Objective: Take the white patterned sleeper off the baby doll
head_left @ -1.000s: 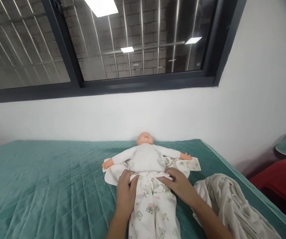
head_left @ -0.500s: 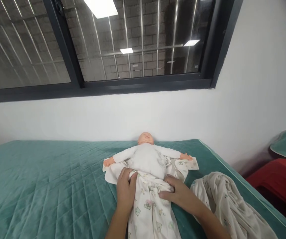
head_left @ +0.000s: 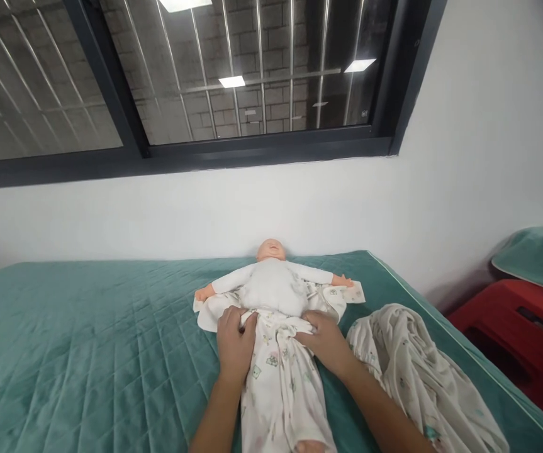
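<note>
A baby doll (head_left: 275,286) with a white cloth body lies on its back, head toward the wall and arms stretched out sideways. Printed white baby pants (head_left: 283,377) cover its legs up to the waist; part of a foot shows at the bottom edge. My left hand (head_left: 236,340) grips the pants' waistband on the left side. On the right side, my right hand (head_left: 326,340) pinches the same waistband between thumb and fingers. Beneath the doll's torso and arms a printed baby shirt (head_left: 340,299) is spread out.
A green quilted cover (head_left: 111,352) lies under everything. To the right is a crumpled pile of white printed cloth (head_left: 417,371). Past the bed's edge stands a red plastic stool (head_left: 511,340), near another green cushion (head_left: 540,258). A barred window (head_left: 252,82) is above the white wall.
The right hand's fingers have moved up to the waistband from the pants' side. More of the pants' lower end and a bit of foot now show. The view has tilted down slightly.
</note>
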The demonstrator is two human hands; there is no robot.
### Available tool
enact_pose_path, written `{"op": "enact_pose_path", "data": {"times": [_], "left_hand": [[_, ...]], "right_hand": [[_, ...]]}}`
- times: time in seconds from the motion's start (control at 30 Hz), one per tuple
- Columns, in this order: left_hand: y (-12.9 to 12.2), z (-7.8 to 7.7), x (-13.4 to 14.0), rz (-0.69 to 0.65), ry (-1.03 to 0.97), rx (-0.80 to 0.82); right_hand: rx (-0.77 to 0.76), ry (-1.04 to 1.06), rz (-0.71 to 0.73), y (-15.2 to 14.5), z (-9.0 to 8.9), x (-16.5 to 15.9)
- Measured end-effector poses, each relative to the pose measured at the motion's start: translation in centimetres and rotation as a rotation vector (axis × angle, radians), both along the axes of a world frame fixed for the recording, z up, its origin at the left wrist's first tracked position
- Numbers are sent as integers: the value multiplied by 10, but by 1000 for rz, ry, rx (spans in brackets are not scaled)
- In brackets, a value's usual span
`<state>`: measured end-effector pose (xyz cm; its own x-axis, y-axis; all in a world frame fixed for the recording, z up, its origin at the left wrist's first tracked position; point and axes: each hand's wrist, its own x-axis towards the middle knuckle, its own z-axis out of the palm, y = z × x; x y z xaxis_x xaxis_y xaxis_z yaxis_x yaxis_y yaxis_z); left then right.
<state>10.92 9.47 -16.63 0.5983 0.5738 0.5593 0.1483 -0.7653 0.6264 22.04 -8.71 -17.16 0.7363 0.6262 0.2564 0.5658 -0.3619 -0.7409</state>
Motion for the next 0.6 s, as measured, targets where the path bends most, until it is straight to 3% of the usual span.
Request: {"op": "enact_pose_path", "data": {"times": [0.2,0.4,0.5,0.6], "left_hand": [[-33,2,-44,-26,-67,-42],[-61,-3,-73,-72,-79,-88],[-63,-1,-71,-129,-83,-101],[-62,-1,-65,-165,-66,-121]], "right_hand": [[21,-229,-80,-3,-12,-3],[160,-398,-36,-6,-10,-17],[247,-300,60,-11,-3,-29],[133,-128,94,-24,8,-45]]}}
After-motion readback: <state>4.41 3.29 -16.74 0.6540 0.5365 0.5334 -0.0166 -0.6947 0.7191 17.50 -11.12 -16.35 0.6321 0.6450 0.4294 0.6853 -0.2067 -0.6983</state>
